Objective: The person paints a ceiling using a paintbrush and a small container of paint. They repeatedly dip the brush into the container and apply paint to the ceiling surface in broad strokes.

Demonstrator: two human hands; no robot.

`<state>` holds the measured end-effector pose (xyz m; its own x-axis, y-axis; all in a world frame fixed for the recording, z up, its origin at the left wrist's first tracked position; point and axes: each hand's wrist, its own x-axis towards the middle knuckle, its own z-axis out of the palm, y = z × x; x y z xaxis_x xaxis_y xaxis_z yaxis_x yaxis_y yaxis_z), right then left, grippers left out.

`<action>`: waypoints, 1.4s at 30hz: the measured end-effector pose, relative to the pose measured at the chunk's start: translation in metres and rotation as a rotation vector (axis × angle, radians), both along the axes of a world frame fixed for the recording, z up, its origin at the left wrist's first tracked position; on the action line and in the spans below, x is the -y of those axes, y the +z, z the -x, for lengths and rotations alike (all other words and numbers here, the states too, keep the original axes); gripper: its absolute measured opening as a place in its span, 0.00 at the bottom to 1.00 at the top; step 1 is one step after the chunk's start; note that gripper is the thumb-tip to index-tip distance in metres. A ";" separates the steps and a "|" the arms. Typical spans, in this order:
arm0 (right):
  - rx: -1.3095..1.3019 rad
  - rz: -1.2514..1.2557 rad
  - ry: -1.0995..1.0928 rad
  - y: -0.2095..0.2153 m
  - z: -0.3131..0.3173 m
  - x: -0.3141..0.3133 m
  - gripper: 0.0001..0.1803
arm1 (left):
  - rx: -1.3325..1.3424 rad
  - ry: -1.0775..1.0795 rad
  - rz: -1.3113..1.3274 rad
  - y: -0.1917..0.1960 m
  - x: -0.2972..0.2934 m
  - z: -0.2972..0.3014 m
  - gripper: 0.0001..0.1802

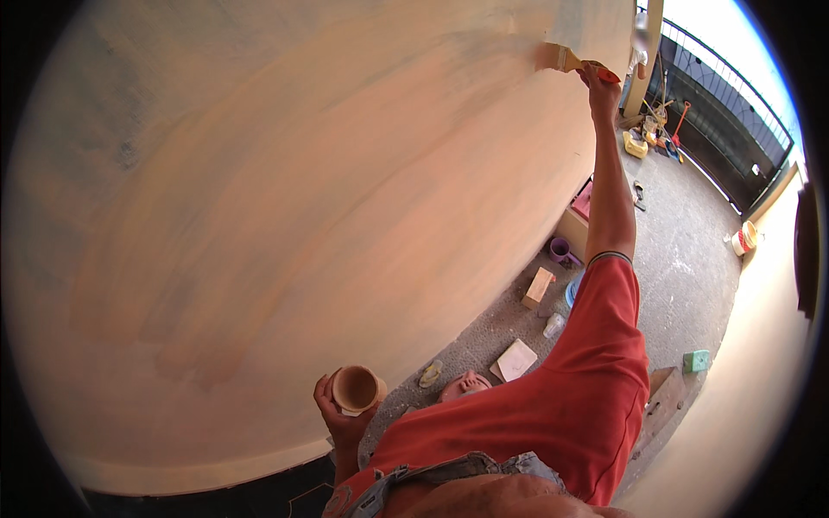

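Observation:
My right hand [602, 86] is raised far out at the upper right, its fingers closed round the red handle end of a paintbrush [563, 59]. The flat bristles touch the wall [328, 198], which carries streaky peach paint over a greyer coat. Low and close to my body, my left hand [335, 414] grips a small round paint cup [381, 394], with the thumb and fingers around its side. The cup's open mouth faces up. Its inside is peach-coloured, and the paint level is hard to make out.
Along the wall's foot lie a purple mug [560, 250], a wooden block [539, 287] and a pale flat board [514, 359]. A white bucket [743, 238] and a green block [696, 361] are at the right. Tools and a yellow container [635, 144] stand near the black gate [712, 112].

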<state>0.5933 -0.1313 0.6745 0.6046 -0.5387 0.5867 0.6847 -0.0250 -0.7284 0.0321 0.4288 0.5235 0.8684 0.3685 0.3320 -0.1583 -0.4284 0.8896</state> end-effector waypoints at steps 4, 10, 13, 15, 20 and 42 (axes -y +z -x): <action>-0.025 0.040 -0.080 -0.006 -0.016 0.016 0.18 | -0.011 -0.005 -0.007 0.000 0.000 -0.002 0.60; -0.031 0.112 -0.251 -0.002 -0.047 0.047 0.19 | -0.032 -0.013 0.006 0.005 0.004 -0.007 0.60; -0.019 0.052 -0.314 -0.005 -0.066 0.056 0.15 | -0.043 0.002 0.015 0.007 0.008 -0.009 0.60; 0.008 0.029 -0.359 -0.008 -0.076 0.065 0.15 | -0.045 0.003 0.000 0.009 0.008 -0.012 0.60; 0.263 -0.228 -0.243 -0.020 -0.095 0.040 0.15 | -0.069 0.050 -0.075 0.001 0.004 -0.008 0.61; 0.067 0.100 0.126 -0.123 0.163 -0.257 0.15 | -0.029 -0.030 -0.104 -0.018 -0.006 -0.014 0.62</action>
